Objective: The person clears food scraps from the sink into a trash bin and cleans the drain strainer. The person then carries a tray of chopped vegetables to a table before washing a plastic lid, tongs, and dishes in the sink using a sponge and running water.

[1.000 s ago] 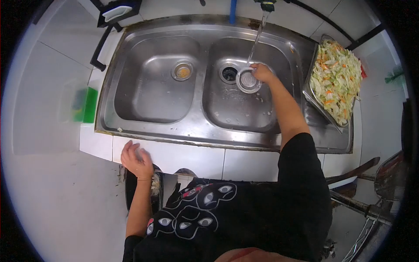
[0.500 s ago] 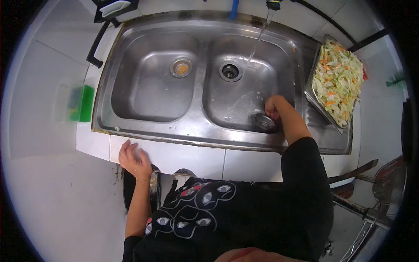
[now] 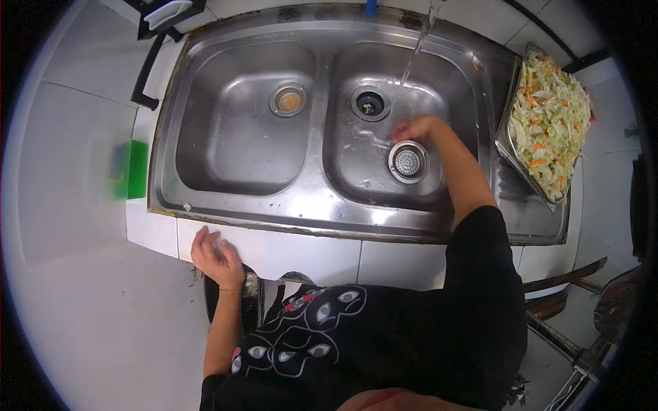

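Note:
My right hand (image 3: 415, 129) is over the right basin (image 3: 384, 185), closed at the upper rim of a round metal sink strainer (image 3: 408, 162). The perforated face of the strainer is turned up toward me; my fingers are partly blurred. Just beyond the hand is the right drain hole (image 3: 370, 104), uncovered, with pale scraps inside. A stream of water (image 3: 415, 51) falls from above near that drain. My left hand (image 3: 218, 258) rests on the white tiled front edge (image 3: 301, 253), fingers apart and slightly bent, holding nothing.
On the right drainboard stands a metal tray heaped with shredded cabbage and carrot (image 3: 550, 123). The left basin (image 3: 233, 147) has orange bits in its strainer (image 3: 288, 101). A green container (image 3: 137, 169) sits at the left edge. Wooden-handled utensils (image 3: 565, 275) are at lower right.
My right hand has moved away from me toward the drain, and the strainer has come along with its perforated face now showing. My left hand stays on the edge.

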Demonstrator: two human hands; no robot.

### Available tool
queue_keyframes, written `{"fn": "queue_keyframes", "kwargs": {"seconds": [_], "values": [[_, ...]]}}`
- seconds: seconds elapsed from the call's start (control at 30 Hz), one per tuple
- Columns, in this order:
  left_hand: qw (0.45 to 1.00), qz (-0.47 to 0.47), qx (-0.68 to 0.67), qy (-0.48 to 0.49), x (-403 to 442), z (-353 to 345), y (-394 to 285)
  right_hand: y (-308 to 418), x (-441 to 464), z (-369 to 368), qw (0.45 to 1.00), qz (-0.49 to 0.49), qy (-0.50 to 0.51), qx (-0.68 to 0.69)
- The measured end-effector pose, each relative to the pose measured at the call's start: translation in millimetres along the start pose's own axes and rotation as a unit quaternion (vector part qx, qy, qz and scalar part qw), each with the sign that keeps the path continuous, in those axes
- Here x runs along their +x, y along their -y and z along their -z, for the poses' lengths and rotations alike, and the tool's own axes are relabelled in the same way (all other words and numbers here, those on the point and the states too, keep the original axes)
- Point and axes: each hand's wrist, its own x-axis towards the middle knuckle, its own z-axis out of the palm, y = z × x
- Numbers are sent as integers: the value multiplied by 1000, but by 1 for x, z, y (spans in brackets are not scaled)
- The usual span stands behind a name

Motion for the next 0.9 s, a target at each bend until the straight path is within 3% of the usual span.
{"fn": "queue_keyframes", "kwargs": {"seconds": [0.1, 0.2, 0.3, 0.4, 0.43, 0.5, 0.53, 0.57, 0.63, 0.7, 0.73, 0.77, 0.87, 0.9], "values": [[1000, -14, -1, 0, 1, 3, 0, -29, 13, -6, 997, -29, 31, -67], [1000, -10, 13, 13, 1, 5, 0, -49, 16, 6, 956, 62, -24, -285], [1000, -13, 25, 12, 1, 5, -2, -49, 0, 26, 938, -23, -131, -320], [1000, -13, 16, 14, 2, 5, -3, -31, -7, 12, 869, 58, -250, -424], [1000, -14, 16, 15, 2, 4, -3, -23, -7, 2, 882, 39, -238, -405], [1000, -14, 16, 14, 1, 4, -2, 5, -26, -24, 931, 39, 32, -362], [1000, -13, 15, 13, 1, 4, -1, -14, -4, -40, 962, 19, 157, -221], [1000, -12, 13, 10, 0, 3, 0, -35, 25, -59, 959, -1, 274, -73], [1000, -10, 11, 8, 1, 2, 0, -34, 48, -90, 929, 27, 361, -75], [1000, -5, 11, 11, 1, 3, 0, -18, 73, -100, 897, 189, 394, 72], [1000, -6, 10, 9, 0, 3, 0, -8, 74, -104, 904, 197, 297, 238], [1000, -8, 8, 8, 1, 2, -1, 9, 61, -105, 877, 197, 188, 396], [1000, -12, 15, 10, 2, 2, -2, 21, 83, -81, 887, 278, -85, 358], [1000, -11, 20, 10, 2, 2, -1, 23, 79, -82, 923, 326, -142, 149]]}}
